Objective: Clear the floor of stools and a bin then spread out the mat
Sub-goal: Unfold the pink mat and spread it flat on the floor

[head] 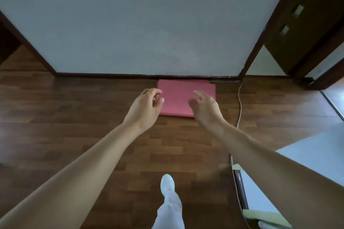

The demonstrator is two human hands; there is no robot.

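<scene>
Hands empty, loose-fingered, left hand [147, 107] and right hand [205, 108], near folded pink mat [176, 96] by wall [130, 24]

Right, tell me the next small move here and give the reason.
Probably lower both hands and grasp the folded pink mat at its near edge. The left hand and right hand hover by it with relaxed fingers, holding nothing; the mat lies folded against the dark baseboard, and the visible wooden floor shows no stools or bin.
</scene>
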